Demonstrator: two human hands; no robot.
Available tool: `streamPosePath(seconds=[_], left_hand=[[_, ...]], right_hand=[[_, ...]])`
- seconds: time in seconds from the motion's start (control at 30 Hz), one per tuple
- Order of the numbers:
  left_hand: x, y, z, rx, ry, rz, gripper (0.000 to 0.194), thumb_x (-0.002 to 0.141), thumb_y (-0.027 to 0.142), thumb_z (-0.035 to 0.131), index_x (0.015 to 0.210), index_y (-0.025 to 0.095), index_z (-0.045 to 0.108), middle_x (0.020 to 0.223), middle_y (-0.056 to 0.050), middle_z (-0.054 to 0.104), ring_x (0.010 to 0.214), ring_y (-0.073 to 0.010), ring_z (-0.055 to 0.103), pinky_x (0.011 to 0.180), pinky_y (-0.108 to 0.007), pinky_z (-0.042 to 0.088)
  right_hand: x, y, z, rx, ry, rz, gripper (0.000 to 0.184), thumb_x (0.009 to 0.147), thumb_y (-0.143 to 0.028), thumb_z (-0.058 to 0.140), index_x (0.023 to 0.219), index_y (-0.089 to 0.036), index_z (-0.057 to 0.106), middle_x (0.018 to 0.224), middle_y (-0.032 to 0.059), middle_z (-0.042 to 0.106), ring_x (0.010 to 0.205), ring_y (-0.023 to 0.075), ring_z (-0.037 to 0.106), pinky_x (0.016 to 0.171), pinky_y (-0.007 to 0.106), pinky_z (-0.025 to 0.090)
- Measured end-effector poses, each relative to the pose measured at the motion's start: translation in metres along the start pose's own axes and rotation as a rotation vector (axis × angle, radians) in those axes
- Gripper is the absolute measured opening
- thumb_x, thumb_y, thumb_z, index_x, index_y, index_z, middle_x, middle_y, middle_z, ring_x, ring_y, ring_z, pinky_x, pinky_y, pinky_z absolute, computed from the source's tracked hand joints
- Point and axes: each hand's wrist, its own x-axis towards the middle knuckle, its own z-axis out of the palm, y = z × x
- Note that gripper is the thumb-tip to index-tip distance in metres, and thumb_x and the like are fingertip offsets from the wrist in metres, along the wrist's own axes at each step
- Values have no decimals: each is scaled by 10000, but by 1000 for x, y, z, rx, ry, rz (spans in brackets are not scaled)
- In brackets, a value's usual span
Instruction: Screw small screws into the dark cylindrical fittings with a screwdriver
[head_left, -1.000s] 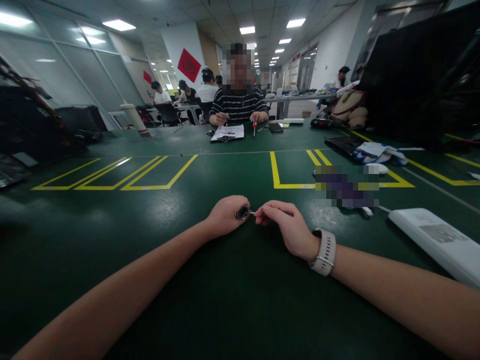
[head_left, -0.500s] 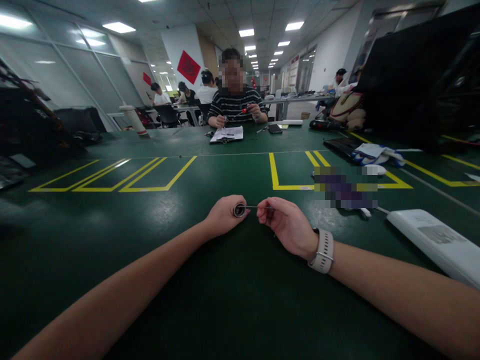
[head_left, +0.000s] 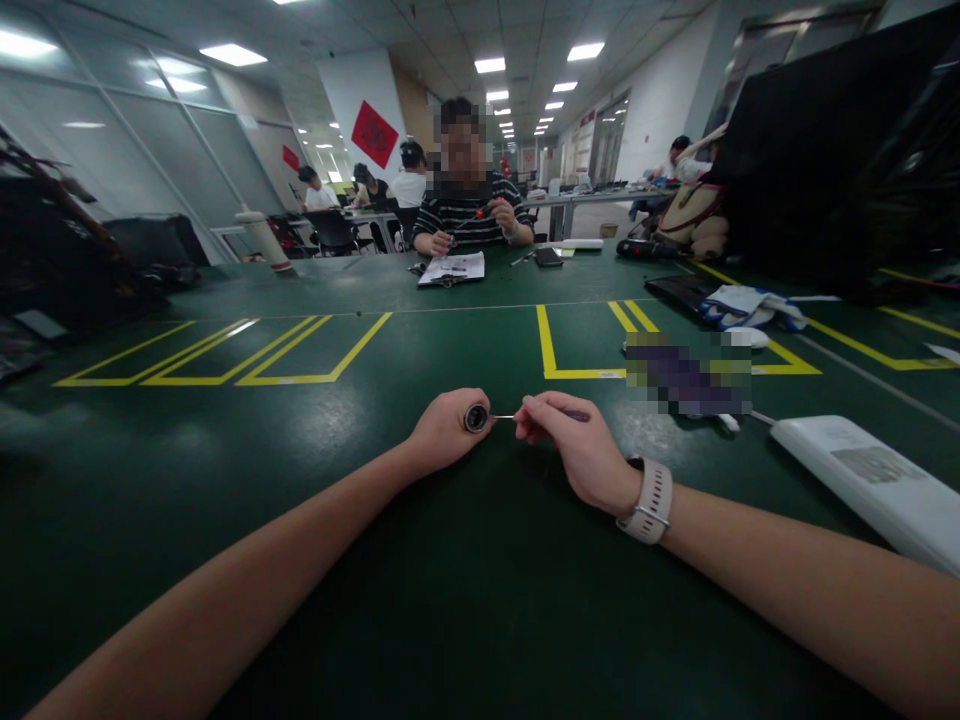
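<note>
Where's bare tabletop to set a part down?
Bare table: nearside of the left hand and right hand, between the forearms; beyond the hands, between left tape and right tape. Crowded: the right, with white box, blurred item and cloth; far side, around the clipboard.

"How is the room being lit?"

"By ceiling lights (head_left: pixel 586 52); their glow is being reflected in the glass partition (head_left: pixel 154 140) at left."

"What is being displayed?"

"A red diamond-shaped poster (head_left: pixel 374 134) is being borne by a white pillar (head_left: pixel 356 75). The right side is being bounded by a pale wall (head_left: pixel 652 115)."

"And the furniture?"

"The foreground is being filled by a green table (head_left: pixel 420 600), its top being marked with yellow tape (head_left: pixel 546 345). Farther back, a black chair (head_left: pixel 334 232) is being seen."
</note>
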Motion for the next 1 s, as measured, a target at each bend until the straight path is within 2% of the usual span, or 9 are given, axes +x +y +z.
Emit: streamPosePath(seconds=[0.13,0.2,0.37,0.47,0.67,0.9,1.0], left_hand=[[0,1,-1,31,-18,53,114,756,232,542,675,167,493,646,17,519,605,-117,494,540,-229,364],[-1,1,-1,18,-17,88,110,758,211,532,669,167,485,639,18,506,601,-114,485,545,-228,361],[-2,1,-1,-10,-14,142,110,771,193,513,671,167,476,630,23,480,587,-107,460,555,-229,355],[-2,1,-1,-39,0,149,129,774,206,519,663,166,467,625,27,468,578,-102,445,551,-227,350],[-2,1,-2,-73,16,131,150,779,226,528,659,168,458,637,25,476,578,-98,445,541,-220,355],[-2,8,-1,113,-129,272,133,815,169,454,692,163,503,653,-3,514,603,-120,471,580,-248,372],[-2,10,-2,173,-144,295,113,789,124,456,700,161,516,652,-9,520,615,-132,475,590,-257,372]], right_hand=[[-5,-6,5,-224,-39,-2,225,837,-333,522,745,-179,658,739,15,614,715,149,552,685,316,418],[-6,-7,6,-172,-53,41,218,829,-323,532,740,-171,661,729,18,615,708,146,550,681,312,417],[1,0,1,186,-23,178,195,784,-298,586,682,-148,658,659,17,608,621,116,522,613,273,390],[4,4,-3,285,-48,214,189,779,-287,593,687,-137,663,662,23,615,625,112,530,610,261,389],[4,3,-2,303,-10,224,198,768,-293,595,660,-139,654,628,19,607,590,109,518,592,257,382],[3,0,-1,247,51,214,224,752,-274,568,572,-152,621,540,5,562,512,108,472,531,260,349],[2,-1,-1,187,50,194,237,747,-267,559,543,-157,607,513,-1,544,506,112,472,520,263,339]])
